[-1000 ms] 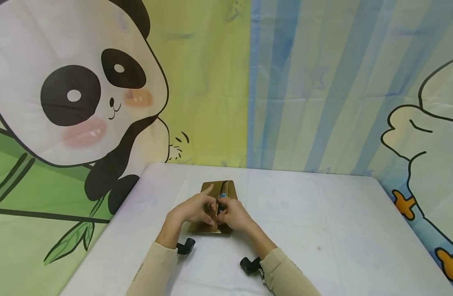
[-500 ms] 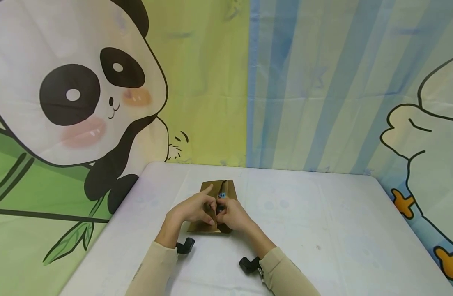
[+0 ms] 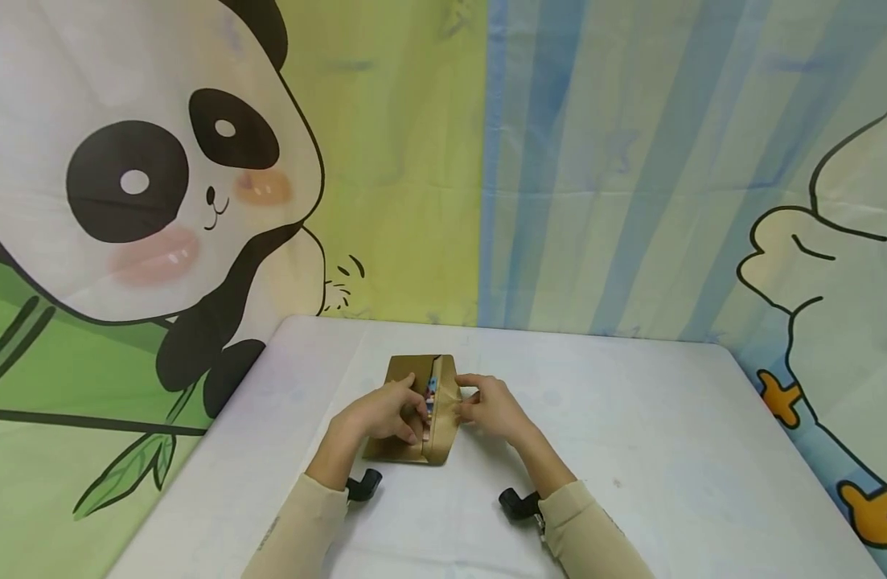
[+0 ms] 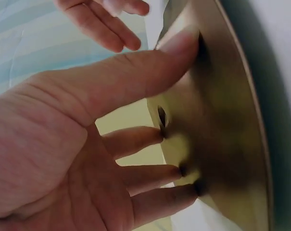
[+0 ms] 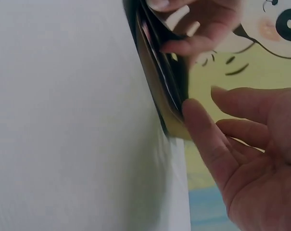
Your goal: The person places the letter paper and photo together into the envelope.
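Note:
A brown paper envelope (image 3: 410,367) lies on the white table, its flap (image 3: 441,441) folded out to the right. Inside the opening shows a colourful printed item (image 3: 432,389), blue and red, its kind unclear. My left hand (image 3: 385,412) grips the opening's edge between thumb and fingers, as the left wrist view also shows with the thumb (image 4: 174,50) on the brown paper. My right hand (image 3: 495,408) is at the flap's right edge with its fingers parted. In the right wrist view its thumb (image 5: 199,120) touches the envelope's end.
The white tabletop (image 3: 595,418) stretches around the envelope. Behind it hangs a printed curtain (image 3: 400,161) with a panda (image 3: 262,265). Black wrist cameras stick out below both hands, the left camera (image 3: 365,485) and the right camera (image 3: 519,505).
My right hand has moved right, from the opening out to the flap's edge. The flap now lies spread to the right, and more of the printed item shows. My left hand stays nearly still.

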`<state>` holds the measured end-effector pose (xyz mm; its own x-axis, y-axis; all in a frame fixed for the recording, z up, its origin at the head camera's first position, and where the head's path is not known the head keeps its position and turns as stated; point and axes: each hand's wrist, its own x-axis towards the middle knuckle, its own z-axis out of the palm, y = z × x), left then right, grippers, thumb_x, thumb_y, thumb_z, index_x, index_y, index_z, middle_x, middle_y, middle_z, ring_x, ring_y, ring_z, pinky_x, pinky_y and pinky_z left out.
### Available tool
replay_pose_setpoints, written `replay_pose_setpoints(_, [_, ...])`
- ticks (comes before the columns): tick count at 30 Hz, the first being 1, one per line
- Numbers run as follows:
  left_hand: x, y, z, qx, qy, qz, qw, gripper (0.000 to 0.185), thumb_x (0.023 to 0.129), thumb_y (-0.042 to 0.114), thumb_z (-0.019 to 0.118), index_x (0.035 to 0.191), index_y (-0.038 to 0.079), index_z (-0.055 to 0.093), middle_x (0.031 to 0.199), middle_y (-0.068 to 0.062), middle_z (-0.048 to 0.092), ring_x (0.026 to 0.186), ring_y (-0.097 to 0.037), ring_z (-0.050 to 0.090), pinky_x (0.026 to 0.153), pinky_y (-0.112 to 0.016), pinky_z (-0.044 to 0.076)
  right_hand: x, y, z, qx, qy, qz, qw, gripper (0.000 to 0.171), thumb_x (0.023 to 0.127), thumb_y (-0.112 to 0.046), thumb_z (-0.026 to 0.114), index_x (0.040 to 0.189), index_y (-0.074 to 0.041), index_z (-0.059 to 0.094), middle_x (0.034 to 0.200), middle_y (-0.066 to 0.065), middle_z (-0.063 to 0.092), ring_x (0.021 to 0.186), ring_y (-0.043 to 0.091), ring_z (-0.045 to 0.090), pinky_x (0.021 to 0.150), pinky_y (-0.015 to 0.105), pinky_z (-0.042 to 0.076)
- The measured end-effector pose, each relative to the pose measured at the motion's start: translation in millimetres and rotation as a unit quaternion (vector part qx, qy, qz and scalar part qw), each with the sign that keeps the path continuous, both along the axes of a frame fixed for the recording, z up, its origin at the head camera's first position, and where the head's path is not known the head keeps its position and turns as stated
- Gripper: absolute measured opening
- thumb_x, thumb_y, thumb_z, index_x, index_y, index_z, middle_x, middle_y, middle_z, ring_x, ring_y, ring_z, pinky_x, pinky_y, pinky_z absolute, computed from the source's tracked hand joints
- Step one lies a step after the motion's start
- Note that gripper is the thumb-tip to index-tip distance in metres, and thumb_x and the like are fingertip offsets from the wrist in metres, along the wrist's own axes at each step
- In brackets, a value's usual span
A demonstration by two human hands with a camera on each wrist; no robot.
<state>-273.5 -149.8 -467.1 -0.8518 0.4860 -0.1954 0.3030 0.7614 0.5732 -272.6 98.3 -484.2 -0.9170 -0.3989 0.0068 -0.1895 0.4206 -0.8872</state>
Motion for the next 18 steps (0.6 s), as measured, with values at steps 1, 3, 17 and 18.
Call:
replay_pose_setpoints(1, [0.4,0.9,-0.7,-0.002,0.000,0.004,1.0000,0.029,0.078,0.012,0.091,0.096,0.029,0.076,0.171,-0.027,0.015,0.155,-0.057,0.013,0.121,-0.067,0.022,-1.0,4.2,0.5,0.001,0.000,-0.006,1.000,0.055,0.096,-0.005,0.069,0.147,0.005,0.052,0.116,0.025,0.075,0.084,0.029,0.079,0.071,0.040,0.060])
replay_pose_setpoints(3, [0.6,2.3,-1.9,-0.001,0.009,0.008,0.9999,0.030,0.078,0.011,0.091,0.097,0.030,0.076,0.170,-0.029,0.014,0.155,-0.058,0.006,0.121,-0.071,0.017,-2.6,12.1,1.8,-0.003,0.006,-0.017,1.000,0.054,0.097,-0.009,0.070,0.147,0.003,0.053,0.129,0.025,0.070,0.087,0.031,0.079,0.073,0.039,0.060])
replay_pose_setpoints(17, [-4.2,25.4,-6.7,0.031,0.160,-0.049,0.9853,0.073,0.101,0.040,0.067,0.162,0.014,0.037,0.173,-0.019,0.012,0.162,-0.037,0.009,0.124,-0.068,0.004,-0.8,32.8,0.2,0.158,0.140,-0.065,0.975,0.052,0.108,-0.034,0.056,0.153,-0.009,0.051,0.161,0.023,0.044,0.146,0.048,0.043,0.117,0.064,0.035])
replay_pose_setpoints(18, [-4.8,28.3,-9.3,0.026,0.175,-0.044,0.9832,0.076,0.101,0.043,0.066,0.163,0.015,0.033,0.174,-0.018,0.009,0.162,-0.037,0.006,0.123,-0.070,0.003,-0.7,32.9,-0.7,0.173,0.152,-0.063,0.971,0.053,0.108,-0.035,0.056,0.154,-0.009,0.050,0.162,0.024,0.041,0.147,0.050,0.041,0.117,0.065,0.033])
